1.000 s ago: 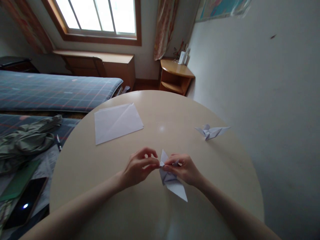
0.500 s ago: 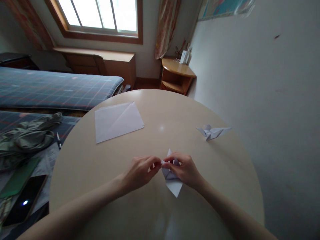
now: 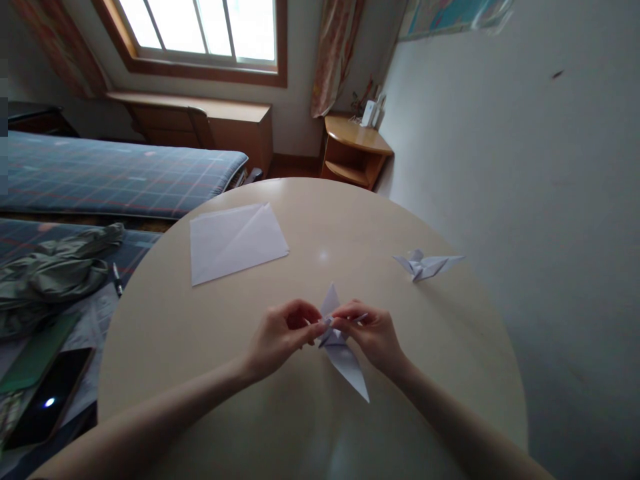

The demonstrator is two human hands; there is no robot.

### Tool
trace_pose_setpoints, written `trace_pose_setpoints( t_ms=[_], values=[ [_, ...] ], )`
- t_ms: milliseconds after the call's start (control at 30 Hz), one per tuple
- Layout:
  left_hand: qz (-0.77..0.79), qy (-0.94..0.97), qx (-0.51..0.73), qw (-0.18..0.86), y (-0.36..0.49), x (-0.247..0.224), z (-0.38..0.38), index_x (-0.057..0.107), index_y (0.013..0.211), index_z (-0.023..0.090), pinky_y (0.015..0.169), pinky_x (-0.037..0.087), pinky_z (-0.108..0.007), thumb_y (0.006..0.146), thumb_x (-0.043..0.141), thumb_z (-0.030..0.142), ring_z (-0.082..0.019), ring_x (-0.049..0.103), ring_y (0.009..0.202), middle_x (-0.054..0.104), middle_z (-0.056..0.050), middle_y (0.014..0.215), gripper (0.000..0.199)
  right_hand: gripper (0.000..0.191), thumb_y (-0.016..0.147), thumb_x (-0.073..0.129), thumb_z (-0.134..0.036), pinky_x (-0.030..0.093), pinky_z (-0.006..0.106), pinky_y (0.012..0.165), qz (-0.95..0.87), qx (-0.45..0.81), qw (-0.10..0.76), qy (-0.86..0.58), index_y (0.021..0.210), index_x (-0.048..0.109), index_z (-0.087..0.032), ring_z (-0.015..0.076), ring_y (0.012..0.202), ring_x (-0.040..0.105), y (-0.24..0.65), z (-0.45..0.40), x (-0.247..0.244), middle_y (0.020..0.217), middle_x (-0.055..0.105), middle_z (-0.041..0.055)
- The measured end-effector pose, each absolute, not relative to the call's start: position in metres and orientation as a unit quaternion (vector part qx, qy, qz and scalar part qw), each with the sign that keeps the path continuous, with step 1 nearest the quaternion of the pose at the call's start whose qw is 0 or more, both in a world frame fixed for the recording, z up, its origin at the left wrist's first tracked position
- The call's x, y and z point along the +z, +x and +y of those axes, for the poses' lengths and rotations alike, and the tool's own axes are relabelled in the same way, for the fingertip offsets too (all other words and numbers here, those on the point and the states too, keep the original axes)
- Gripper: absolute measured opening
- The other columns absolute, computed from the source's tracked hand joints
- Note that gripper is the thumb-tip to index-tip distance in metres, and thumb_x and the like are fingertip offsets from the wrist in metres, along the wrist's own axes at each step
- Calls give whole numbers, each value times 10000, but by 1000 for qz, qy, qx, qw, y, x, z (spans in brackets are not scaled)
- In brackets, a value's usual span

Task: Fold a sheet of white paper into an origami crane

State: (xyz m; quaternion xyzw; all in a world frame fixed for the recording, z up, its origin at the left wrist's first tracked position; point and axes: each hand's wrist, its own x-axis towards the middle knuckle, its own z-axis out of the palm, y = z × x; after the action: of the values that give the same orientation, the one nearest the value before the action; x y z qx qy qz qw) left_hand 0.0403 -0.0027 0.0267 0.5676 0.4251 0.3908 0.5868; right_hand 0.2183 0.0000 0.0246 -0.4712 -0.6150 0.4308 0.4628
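- Head view, looking down over a round cream table (image 3: 320, 200) in a bedroom.
- Left hand (image 3: 280, 340): closed to a pinch, fingers curled, gripping the left side of a folded paper (image 3: 341, 357).
- Right hand (image 3: 373, 337): also pinching, thumb and fingertips on the right side of the same paper, close against the left hand.
- Folded paper: held just above the table, toward the near edge, with one long point aimed down and right and another standing up between the hands.
- Plain white sheet (image 3: 235, 243): lies creased near the table's far left edge.
- Paper crane (image 3: 425, 267): sits near the table's right edge, well apart from the hands, with a wall (image 3: 500, 200) just past that edge.
- Phone (image 3: 47, 400): lies face up off the table's left edge, with a green notebook (image 3: 37, 357) touching it and a pen (image 3: 117, 279) farther along the edge.
- Printed papers (image 3: 93, 327): lie beside the phone, too small to read.
- Wall map (image 3: 455, 13): hangs beyond the table, cut off and too blurred to read.
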Motion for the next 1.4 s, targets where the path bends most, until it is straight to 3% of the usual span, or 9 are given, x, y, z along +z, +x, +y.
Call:
trace_pose_setpoints(
  t_ms=[200, 367, 633, 867, 1133, 1267, 1400],
  values=[
    [404, 643, 377, 531, 40, 24, -5, 607, 828, 124, 528, 472, -211, 809, 598, 354, -97, 561, 568, 623, -26, 683, 232, 131, 687, 716, -360, 461, 287, 577, -623, 435, 492, -425, 682, 715, -229, 164, 657, 582, 218, 0, 23, 685, 657, 39],
    [411, 642, 403, 507, 41, 24, -5, 593, 841, 133, 560, 481, -219, 801, 612, 304, -104, 573, 592, 619, -12, 668, 177, 104, 690, 717, -323, 431, 260, 536, -623, 428, 483, -443, 684, 714, -219, 137, 603, 554, 217, 0, 24, 686, 646, 30],
    [395, 712, 454, 362, 42, 27, -13, 561, 860, 156, 601, 475, -208, 790, 580, 154, -87, 558, 599, 594, 14, 663, 72, 115, 695, 704, -315, 391, 248, 506, -621, 421, 475, -459, 666, 705, -204, 128, 579, 511, 215, -3, 26, 631, 608, 21],
    [359, 753, 449, 319, 44, 21, -16, 480, 905, 164, 625, 465, -234, 832, 496, 167, -111, 533, 658, 552, -12, 731, 75, 152, 704, 672, -321, 383, 255, 516, -611, 436, 467, -467, 626, 665, -191, 126, 561, 495, 215, -3, 29, 600, 584, 9],
    [351, 801, 414, 253, 46, 18, -14, 499, 804, 167, 557, 421, -218, 841, 543, 319, -118, 498, 618, 548, -15, 695, 163, 168, 741, 614, -250, 385, 260, 550, -670, 372, 447, -461, 586, 592, -191, 130, 581, 492, 215, -5, 34, 588, 535, -3],
    [346, 806, 410, 248, 46, 18, -14, 508, 704, 159, 534, 391, -205, 867, 515, 299, -103, 472, 567, 539, -4, 624, 214, 148, 744, 613, -195, 382, 256, 540, -694, 335, 452, -448, 596, 602, -198, 130, 582, 491, 215, -7, 37, 588, 545, -3],
    [363, 796, 401, 271, 44, 21, -13, 533, 735, 157, 542, 390, -204, 857, 514, 273, -101, 467, 574, 539, -4, 640, 170, 133, 744, 641, -263, 388, 257, 536, -695, 342, 440, -454, 628, 625, -199, 127, 558, 492, 216, -7, 38, 568, 578, -1]
  ],
)
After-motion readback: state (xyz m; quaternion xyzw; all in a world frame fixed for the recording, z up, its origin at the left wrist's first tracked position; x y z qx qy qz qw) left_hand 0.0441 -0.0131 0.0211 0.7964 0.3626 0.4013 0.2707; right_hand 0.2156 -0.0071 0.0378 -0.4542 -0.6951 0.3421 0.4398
